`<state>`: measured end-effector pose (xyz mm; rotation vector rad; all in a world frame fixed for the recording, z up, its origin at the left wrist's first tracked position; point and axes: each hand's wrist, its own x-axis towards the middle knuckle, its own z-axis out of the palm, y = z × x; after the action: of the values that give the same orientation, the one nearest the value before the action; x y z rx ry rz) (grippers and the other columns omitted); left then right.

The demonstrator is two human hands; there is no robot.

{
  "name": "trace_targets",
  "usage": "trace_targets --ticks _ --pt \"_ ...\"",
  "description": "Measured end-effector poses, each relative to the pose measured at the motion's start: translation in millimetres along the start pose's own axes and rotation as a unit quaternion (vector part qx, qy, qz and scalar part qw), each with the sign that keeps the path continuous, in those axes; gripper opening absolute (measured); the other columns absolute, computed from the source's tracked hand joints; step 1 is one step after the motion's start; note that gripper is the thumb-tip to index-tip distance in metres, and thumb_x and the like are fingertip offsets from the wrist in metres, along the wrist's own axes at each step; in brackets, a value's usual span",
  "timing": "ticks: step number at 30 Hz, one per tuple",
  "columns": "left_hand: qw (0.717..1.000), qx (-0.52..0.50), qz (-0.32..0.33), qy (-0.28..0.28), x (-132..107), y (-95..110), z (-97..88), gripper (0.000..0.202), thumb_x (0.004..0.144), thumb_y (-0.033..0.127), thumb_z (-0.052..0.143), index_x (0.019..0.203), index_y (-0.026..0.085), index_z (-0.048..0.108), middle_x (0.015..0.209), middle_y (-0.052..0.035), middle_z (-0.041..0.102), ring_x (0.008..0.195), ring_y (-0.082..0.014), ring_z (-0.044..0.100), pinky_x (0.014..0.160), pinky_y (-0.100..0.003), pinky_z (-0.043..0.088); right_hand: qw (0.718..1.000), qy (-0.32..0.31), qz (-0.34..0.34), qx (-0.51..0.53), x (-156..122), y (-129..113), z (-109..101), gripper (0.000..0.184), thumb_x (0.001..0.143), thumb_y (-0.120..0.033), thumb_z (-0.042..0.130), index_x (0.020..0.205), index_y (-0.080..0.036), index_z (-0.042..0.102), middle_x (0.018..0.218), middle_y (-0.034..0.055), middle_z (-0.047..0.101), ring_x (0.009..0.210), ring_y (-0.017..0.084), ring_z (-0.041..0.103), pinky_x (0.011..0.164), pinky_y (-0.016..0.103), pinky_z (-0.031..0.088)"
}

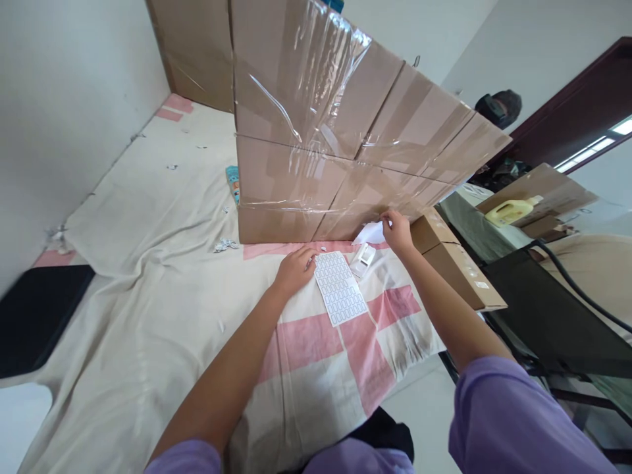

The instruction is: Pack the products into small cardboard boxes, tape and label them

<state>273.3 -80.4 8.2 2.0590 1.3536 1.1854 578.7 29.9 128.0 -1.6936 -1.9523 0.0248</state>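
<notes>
A white sheet (340,289) printed with rows of small outlined labels lies on the cloth-covered surface. At its upper left corner is my left hand (295,271), fingers curled and closed; a pale bit shows at the fingertips, too small to name. Farther right, my right hand (397,232) pinches at a piece of white paper (371,233) against the foot of the cardboard boxes. Part of that paper is hidden by the fingers. Between the two hands lies a small white object with a dark window (363,259), beside the sheet.
Stacked cardboard boxes (291,178) wrapped in clear film rise in front of me. Another carton (457,263) stands to the right, near a dark chair (557,309). A yellow jug (511,212) and a person (500,108) are beyond. Paper scraps (226,245) lie on the cloth.
</notes>
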Motion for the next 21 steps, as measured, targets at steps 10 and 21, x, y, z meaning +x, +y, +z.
trace_targets --ticks 10,21 --pt "1.000 -0.008 -0.015 -0.007 0.9 -1.5 1.2 0.025 0.094 0.017 0.050 0.109 0.024 0.069 0.108 -0.0029 0.073 0.089 -0.0183 0.068 0.087 -0.032 0.051 0.986 -0.092 0.071 -0.117 -71.5 36.6 -19.7 0.022 0.088 -0.019 0.055 0.103 -0.021 0.072 0.089 0.0072 0.075 0.084 0.024 0.066 0.074 0.030 0.045" --pt "0.999 -0.007 -0.021 -0.023 0.1 -0.6 -0.6 0.023 0.094 0.017 0.049 0.103 0.024 0.069 0.105 -0.0025 0.073 0.089 -0.0184 0.068 0.083 -0.031 0.050 0.966 -0.117 0.199 -0.121 -97.1 79.0 1.4 0.010 0.084 -0.025 0.059 0.088 -0.019 0.067 0.080 0.0055 0.073 0.075 0.020 0.063 0.066 0.027 0.042"
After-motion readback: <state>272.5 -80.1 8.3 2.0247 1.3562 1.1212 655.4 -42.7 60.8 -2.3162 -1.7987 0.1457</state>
